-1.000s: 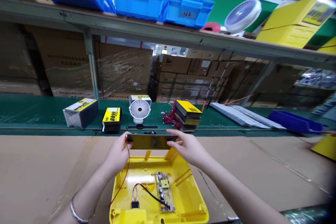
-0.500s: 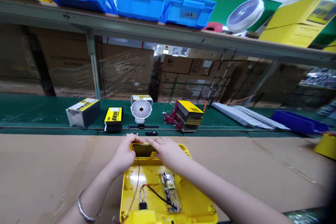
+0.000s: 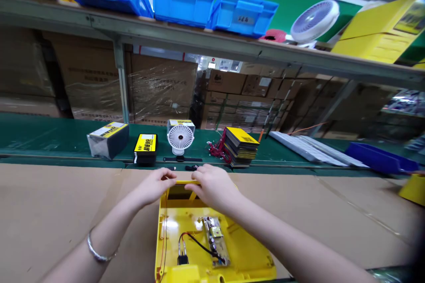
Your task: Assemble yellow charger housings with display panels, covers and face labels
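Observation:
A yellow plastic housing (image 3: 239, 252) lies open-side up in front of me, its far wall raised around a dark rectangular window (image 3: 181, 192). At the left end of that wall's rim, my left hand (image 3: 157, 186) has its thumb and fingers closed on the edge. My right hand (image 3: 215, 188) grips the same rim further right, thumb on the near side and fingers over the top. Inside the housing are a circuit board (image 3: 215, 241) and a black socket (image 3: 182, 259) joined by red and black wires. A thin wire (image 3: 165, 225) runs along the left side.
Cardboard covers the worktop (image 3: 66, 212). Behind it stand a small white fan (image 3: 180, 138), boxed packs (image 3: 108, 140), a black-and-yellow pack (image 3: 145, 148), a stack of yellow-topped plates (image 3: 241, 146) with red wires, and a blue tray (image 3: 380, 157). Blue bins (image 3: 182, 2) sit on the shelf above.
My left hand has shifted left and its fingers have drawn back from the window. My right hand has moved slightly up and right. The thin wire lies further left.

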Action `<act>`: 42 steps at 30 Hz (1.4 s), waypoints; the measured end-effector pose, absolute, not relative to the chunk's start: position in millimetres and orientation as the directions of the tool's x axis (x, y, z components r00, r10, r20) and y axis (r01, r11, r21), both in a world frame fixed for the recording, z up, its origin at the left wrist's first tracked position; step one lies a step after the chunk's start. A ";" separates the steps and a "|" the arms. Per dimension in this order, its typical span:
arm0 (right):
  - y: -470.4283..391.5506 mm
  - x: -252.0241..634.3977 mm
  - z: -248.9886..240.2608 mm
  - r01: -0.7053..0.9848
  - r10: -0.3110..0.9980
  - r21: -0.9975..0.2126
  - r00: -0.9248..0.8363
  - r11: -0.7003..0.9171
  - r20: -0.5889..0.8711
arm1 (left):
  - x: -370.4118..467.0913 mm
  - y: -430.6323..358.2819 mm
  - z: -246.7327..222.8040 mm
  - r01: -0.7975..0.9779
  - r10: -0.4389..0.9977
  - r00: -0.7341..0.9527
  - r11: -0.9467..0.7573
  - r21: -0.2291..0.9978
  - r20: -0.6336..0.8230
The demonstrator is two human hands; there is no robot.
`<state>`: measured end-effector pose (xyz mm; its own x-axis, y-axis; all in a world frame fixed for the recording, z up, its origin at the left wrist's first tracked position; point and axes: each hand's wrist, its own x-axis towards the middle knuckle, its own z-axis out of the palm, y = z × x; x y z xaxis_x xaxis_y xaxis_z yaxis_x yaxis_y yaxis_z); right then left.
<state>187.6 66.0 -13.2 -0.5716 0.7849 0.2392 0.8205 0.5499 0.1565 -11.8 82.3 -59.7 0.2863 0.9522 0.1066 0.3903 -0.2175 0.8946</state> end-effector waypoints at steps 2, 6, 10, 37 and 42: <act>56.9 172.4 -15.4 0.808 0.780 0.078 -0.585 0.584 0.220 | -21.8 87.1 -51.9 0.486 0.945 0.324 -0.216 0.847 0.055; 47.9 143.1 -37.8 0.804 0.835 -0.272 -0.551 0.529 -0.006 | -29.2 92.8 -37.2 0.626 0.924 0.382 -0.241 0.741 -0.022; 50.9 132.1 -64.7 0.772 0.839 -0.510 -0.519 0.379 -0.163 | -21.2 95.6 -27.0 0.752 0.924 0.364 -0.219 0.622 -0.115; 41.0 179.1 -48.9 0.566 0.788 -0.824 -0.500 -0.016 -0.359 | -4.9 118.8 -47.5 0.830 0.894 0.388 -0.234 0.507 -0.223; 40.1 128.6 -79.1 0.355 0.773 -0.881 -0.443 -0.312 -0.453 | -3.9 115.8 -43.4 0.844 0.900 0.363 -0.208 0.494 -0.242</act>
